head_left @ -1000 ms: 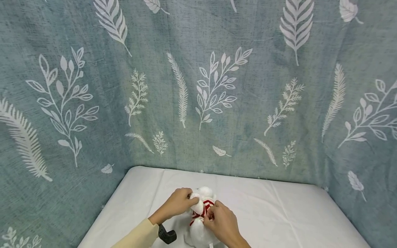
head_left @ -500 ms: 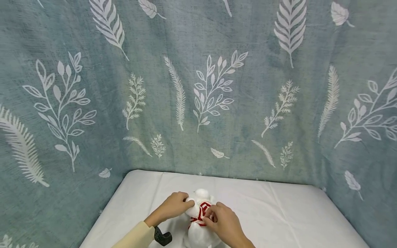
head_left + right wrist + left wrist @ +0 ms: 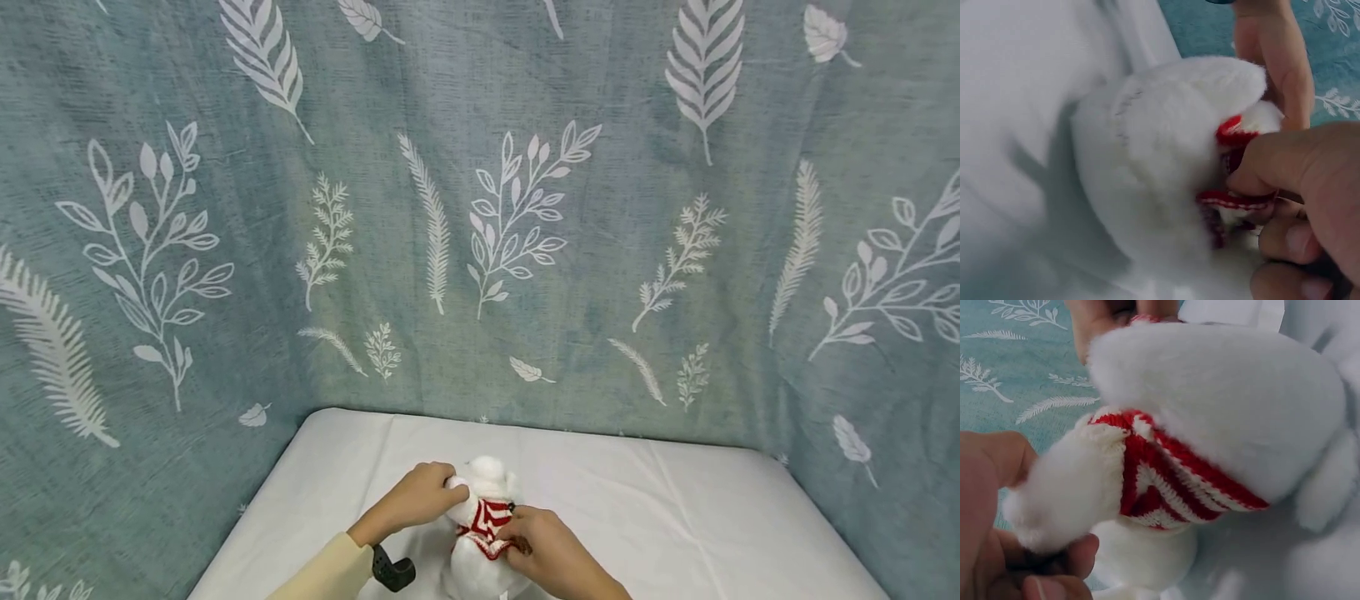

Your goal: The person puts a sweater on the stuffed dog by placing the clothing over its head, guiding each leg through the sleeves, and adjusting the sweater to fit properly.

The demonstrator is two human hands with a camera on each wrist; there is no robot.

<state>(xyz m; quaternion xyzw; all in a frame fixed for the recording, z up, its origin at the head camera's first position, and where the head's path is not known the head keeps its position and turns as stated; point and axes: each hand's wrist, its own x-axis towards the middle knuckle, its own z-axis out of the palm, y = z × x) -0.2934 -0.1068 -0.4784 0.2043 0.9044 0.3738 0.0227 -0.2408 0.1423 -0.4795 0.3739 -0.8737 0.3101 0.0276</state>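
Observation:
A white plush toy (image 3: 474, 575) sits at the table's near side, its back toward the head camera. Around its upper body is a small red-and-white knitted sweater (image 3: 486, 518). My left hand (image 3: 423, 497) grips the toy's arm (image 3: 1060, 494), which pokes out through the cream cuff of the sweater. On the toy's other side, my right hand (image 3: 553, 546) pinches the sweater's red-trimmed edge (image 3: 1238, 200) between thumb and fingers. Part of the knit is hidden behind those fingers.
A white cloth covers the table (image 3: 630, 500). Blue-green curtains (image 3: 562, 333) with white leaf prints enclose its back and sides. A dark perforated strap piece (image 3: 393, 573) shows by my left wrist.
My right hand has shifted slightly down and right, drawing the sweater's lower edge down and spreading it across the toy's back. The left hand keeps its hold on the arm.

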